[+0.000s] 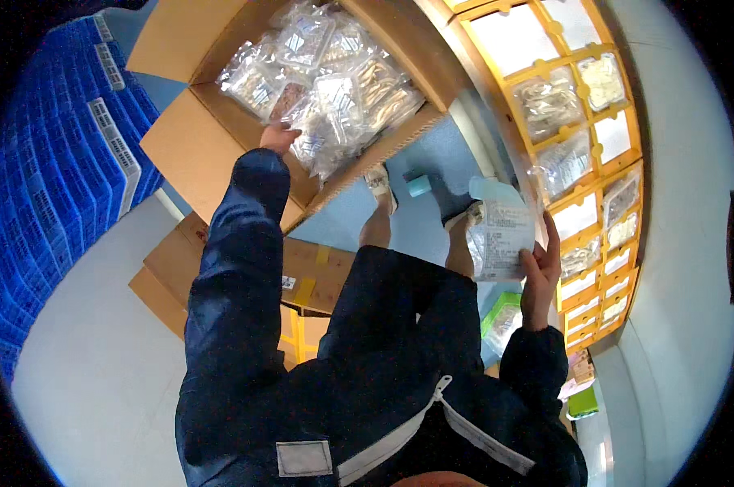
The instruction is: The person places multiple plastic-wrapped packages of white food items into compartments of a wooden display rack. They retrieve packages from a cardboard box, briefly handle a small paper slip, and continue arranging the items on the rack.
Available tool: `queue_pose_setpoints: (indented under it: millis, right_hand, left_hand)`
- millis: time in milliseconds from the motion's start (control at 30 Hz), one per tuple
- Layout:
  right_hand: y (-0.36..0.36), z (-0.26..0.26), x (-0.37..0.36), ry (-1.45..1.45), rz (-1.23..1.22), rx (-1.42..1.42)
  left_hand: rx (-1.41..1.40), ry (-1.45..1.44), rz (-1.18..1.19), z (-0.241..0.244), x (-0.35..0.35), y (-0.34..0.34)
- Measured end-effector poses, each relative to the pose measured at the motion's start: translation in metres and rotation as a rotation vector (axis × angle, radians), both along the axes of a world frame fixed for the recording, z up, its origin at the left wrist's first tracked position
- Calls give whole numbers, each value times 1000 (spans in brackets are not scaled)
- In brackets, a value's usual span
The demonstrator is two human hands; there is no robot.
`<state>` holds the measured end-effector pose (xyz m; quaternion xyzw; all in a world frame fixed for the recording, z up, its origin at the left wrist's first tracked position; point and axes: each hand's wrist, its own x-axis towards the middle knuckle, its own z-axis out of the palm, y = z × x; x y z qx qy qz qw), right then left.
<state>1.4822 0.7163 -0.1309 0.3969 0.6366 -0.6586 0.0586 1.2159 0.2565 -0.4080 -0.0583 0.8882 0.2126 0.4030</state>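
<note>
An open cardboard box (347, 173) holds several clear plastic packs (336, 97) of dried food with printed labels. My left hand (280, 139) reaches over its near side and touches the lower end of a pack with reddish-brown contents (289, 100). Whether the fingers grip that pack is not clear. At the right, my right hand (542, 265) pinches the edge of a clear pack (502, 238), thumb on its face. A large white label with small print covers much of this pack, and it is held up above the floor.
Yellow-framed compartments (561, 70) along the right hold plastic packs and white sheets. Blue stacked crates (56, 176) rise at the left. A closed carton (318, 268) lies by my legs, and a green-edged box (504, 319) stands under my right forearm. A pale blue object (420, 185) lies on the floor.
</note>
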Motion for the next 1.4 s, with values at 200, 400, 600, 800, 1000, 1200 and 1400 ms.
queue_pose_setpoints:
  millis: [200,400,600,800,1000,1200,1400]
  right_hand:
    - [-36,-27,-1,-203,-47,57]
    - [-60,-52,-2,-247,-97,25]
    - [-71,-61,-1,-234,-89,-14]
    - [-78,-59,-10,-170,-92,-64]
    - [-55,-38,4,-149,-108,-60]
    - [-42,-13,11,10,-202,-120]
    - [1,5,23,17,-213,-162]
  left_hand:
    - [-7,351,-95,-90,6,46]
    - [148,348,238,-141,-47,82]
    - [609,194,24,-92,-37,89]
    - [628,550,-537,-5,23,112]
    - [650,900,-780,144,10,132]
    - [737,979,-876,294,6,174]
    - [815,1063,-1089,343,17,268]
